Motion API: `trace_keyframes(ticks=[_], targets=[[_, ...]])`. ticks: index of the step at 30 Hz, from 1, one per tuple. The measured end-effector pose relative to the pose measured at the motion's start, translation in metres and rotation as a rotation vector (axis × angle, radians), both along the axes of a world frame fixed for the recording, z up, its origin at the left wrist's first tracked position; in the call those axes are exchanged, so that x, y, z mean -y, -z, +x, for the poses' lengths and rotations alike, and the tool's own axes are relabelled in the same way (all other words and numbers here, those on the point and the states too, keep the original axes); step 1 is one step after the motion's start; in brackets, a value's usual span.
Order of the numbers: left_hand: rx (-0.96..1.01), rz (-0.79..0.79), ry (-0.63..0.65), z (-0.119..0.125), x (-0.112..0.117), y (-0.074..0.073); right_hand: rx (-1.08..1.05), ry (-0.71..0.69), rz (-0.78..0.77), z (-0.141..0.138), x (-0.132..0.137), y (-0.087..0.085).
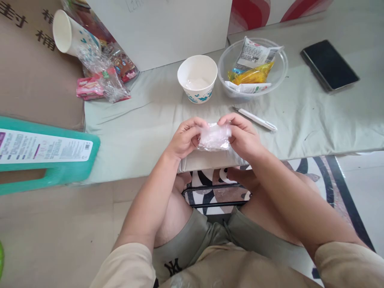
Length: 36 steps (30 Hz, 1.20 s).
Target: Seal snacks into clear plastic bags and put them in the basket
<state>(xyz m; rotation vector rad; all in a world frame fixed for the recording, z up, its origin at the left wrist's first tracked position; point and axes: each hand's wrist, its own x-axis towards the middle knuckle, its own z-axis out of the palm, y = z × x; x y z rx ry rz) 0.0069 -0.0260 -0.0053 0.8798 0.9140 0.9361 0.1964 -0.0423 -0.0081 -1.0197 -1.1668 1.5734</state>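
Between both hands is a small clear plastic packet (215,138), shiny and pinkish-white, blurred in places; what it contains I cannot make out. My left hand (186,138) pinches its left side with thumb and fingers. On the other side, my right hand (242,135) grips the right edge in the same way. Just beyond the hands stands a white paper cup (198,80) with blue print, upright. A white utility knife (255,119) lies on the cloth beyond my right hand.
A clear plastic bowl (223,82) holds several packets, one yellow. To its right lies a black phone (330,65). At left are a tipped paper cup (64,34), crumpled wrappers (112,86), a cardboard box (36,76) and a green jug (90,160). A white box (168,32) stands behind.
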Motion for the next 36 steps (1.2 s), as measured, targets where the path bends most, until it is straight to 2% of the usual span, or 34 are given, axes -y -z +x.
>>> trace_keyframes(ticks=[2, 6, 8, 12, 16, 18, 20, 22, 24, 27, 29, 30, 32, 34, 36], targets=[[-0.005, -0.012, 0.044, -0.002, -0.003, -0.003, 0.051, 0.029, 0.014, 0.0, -0.001, -0.003], [-0.16, 0.049, 0.061, -0.002, -0.004, -0.003, 0.395, 0.046, 0.163, -0.002, 0.001, -0.01], [-0.182, 0.072, 0.046, 0.0, 0.0, -0.002, 0.502, 0.058, 0.23, -0.004, 0.002, -0.011], [-0.13, -0.008, 0.034, 0.006, 0.007, 0.0, 0.42, 0.076, 0.252, -0.001, 0.002, -0.01], [-0.219, 0.007, 0.022, 0.002, 0.007, 0.004, 0.368, 0.092, 0.247, 0.009, 0.002, -0.011], [-0.284, 0.084, -0.078, -0.004, 0.004, 0.003, 0.378, 0.102, 0.217, 0.015, 0.002, -0.012], [-0.345, 0.217, -0.279, -0.008, -0.003, -0.005, 0.399, 0.102, 0.166, 0.019, 0.001, -0.012], [-0.438, 0.395, -0.48, -0.009, -0.012, -0.022, 0.42, 0.086, 0.125, 0.022, 0.0, -0.013], [-0.622, 0.554, -0.549, -0.006, -0.028, -0.049, 0.439, 0.042, 0.106, 0.022, 0.0, -0.015], [-0.9, 0.618, -0.374, 0.006, -0.066, -0.089, 0.462, -0.049, 0.099, 0.02, 0.001, -0.018], [-1.088, 0.606, -0.235, 0.015, -0.099, -0.102, 0.466, -0.092, 0.101, 0.018, 0.002, -0.019], [-1.199, 0.596, -0.177, 0.019, -0.115, -0.103, 0.466, -0.106, 0.104, 0.017, 0.002, -0.018], [-1.405, 0.581, -0.013, 0.026, -0.144, -0.095, 0.468, -0.118, 0.114, 0.016, 0.002, -0.018], [-1.575, 0.483, 0.207, 0.03, -0.166, -0.079, 0.473, -0.116, 0.124, 0.016, 0.002, -0.018], [-1.634, 0.45, 0.335, 0.033, -0.182, -0.062, 0.478, -0.11, 0.126, 0.016, 0.001, -0.018]])
